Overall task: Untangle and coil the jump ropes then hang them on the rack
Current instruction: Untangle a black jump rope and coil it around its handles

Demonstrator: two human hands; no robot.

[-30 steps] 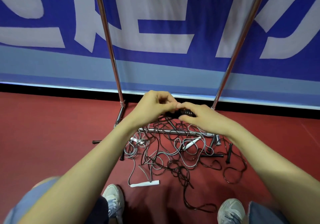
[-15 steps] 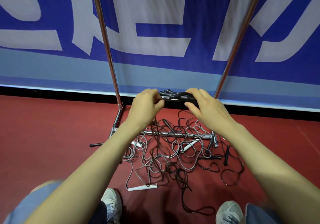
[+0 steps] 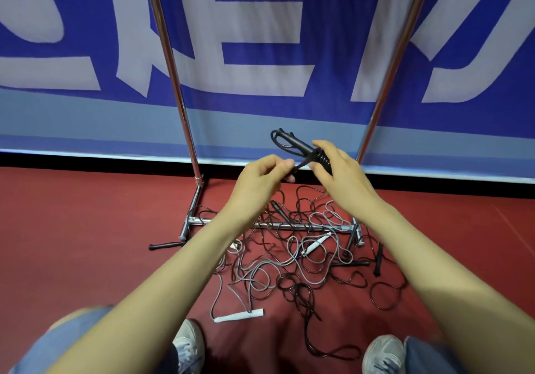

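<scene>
Cataloguing first the black jump rope (image 3: 301,149): two slim ribbed handles laid together, with thin glossy cord wound round them in tight turns near the lower end and a small loop springing from the upper tip. We hold it in the air between the two chrome uprights of the rack (image 3: 170,63), above the pile.

Our left hand (image 3: 260,179) pinches the bundle's lower end between thumb and curled fingers. Our right hand (image 3: 338,170) closes thumb and forefinger on the wound turns, the other fingers loosely bent. Whether the left pinches cord or handle tip we cannot quite tell.

Below, on the matte red floor (image 3: 86,228), lies a tangle of ropes (image 3: 289,260), black and grey cords looped over the rack's base bar. Black handles lie at its edges, and a white handle (image 3: 238,315) lies nearest our shoes (image 3: 188,341). Behind stands a blue banner (image 3: 260,55) with pale lettering.

Change from half a second ago: the bundle lay nearly level between our hands; now it tilts, handle tips up and leftward.
</scene>
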